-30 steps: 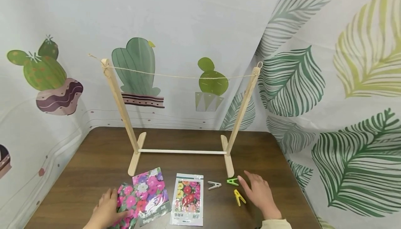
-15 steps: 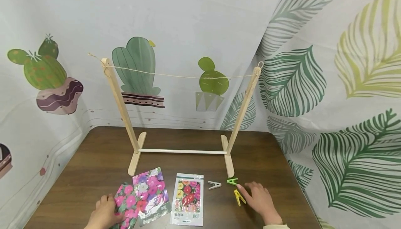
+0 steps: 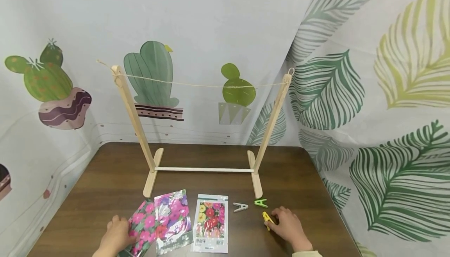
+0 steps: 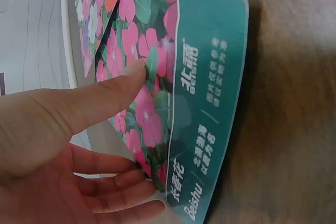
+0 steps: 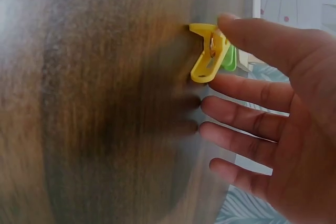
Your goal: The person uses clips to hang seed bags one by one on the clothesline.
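My left hand (image 3: 114, 235) pinches the near-left edge of a seed packet (image 3: 145, 220) with pink flowers. In the left wrist view the thumb lies on the packet's printed face (image 4: 205, 108), the other fingers at its edge, and the packet bows slightly. A second flower seed packet (image 3: 175, 218) overlaps it, and a third, white-bordered one (image 3: 211, 220) lies flat to the right. With thumb and index finger, my right hand (image 3: 290, 227) pinches a yellow clothespin (image 5: 207, 59) at the tabletop. A green clothespin (image 3: 261, 203) and a grey one (image 3: 240, 207) lie just beyond.
Behind the packets stands a wooden frame (image 3: 131, 112) with two uprights and a white crossbar (image 3: 204, 169). A thin string (image 3: 197, 85) sags between the upright tops. The brown table (image 3: 204, 155) meets a patterned cloth backdrop (image 3: 204, 22).
My right hand has come down toward me from beside the green clothespin onto the yellow one. The pink packet in my left hand has turned and shifted, nudging the packet beside it.
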